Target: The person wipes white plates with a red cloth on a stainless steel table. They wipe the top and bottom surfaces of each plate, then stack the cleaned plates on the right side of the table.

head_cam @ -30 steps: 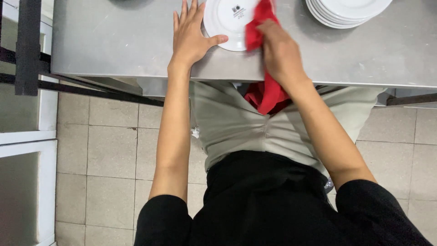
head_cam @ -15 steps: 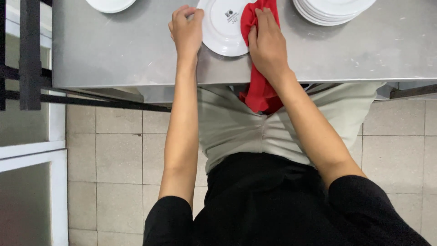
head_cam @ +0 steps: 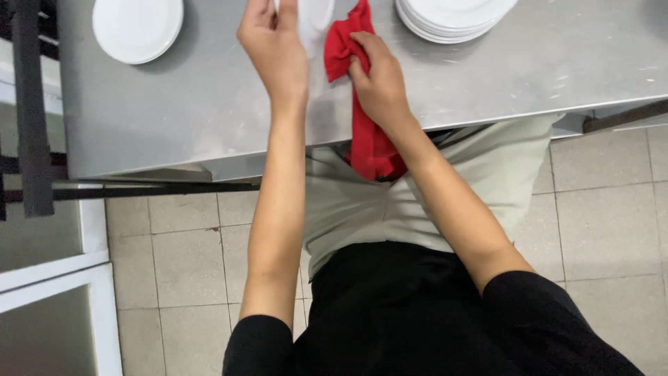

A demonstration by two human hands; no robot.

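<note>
My left hand (head_cam: 275, 45) grips a white plate (head_cam: 314, 19) by its edge and holds it tilted up above the steel table (head_cam: 209, 104); only part of the plate shows beside my fingers. My right hand (head_cam: 379, 80) is closed on a red cloth (head_cam: 365, 132), bunched against the plate's right side. The cloth's long end hangs down over the table's front edge in front of my apron.
A single white plate (head_cam: 138, 26) lies on the table at the far left. A stack of white plates (head_cam: 452, 14) stands at the top right. A dark metal frame (head_cam: 31, 104) runs along the left, above a tiled floor (head_cam: 188, 257).
The plate that lay flat on the table has been lifted and tilted by my left hand. My right hand with the red cloth has stayed against it.
</note>
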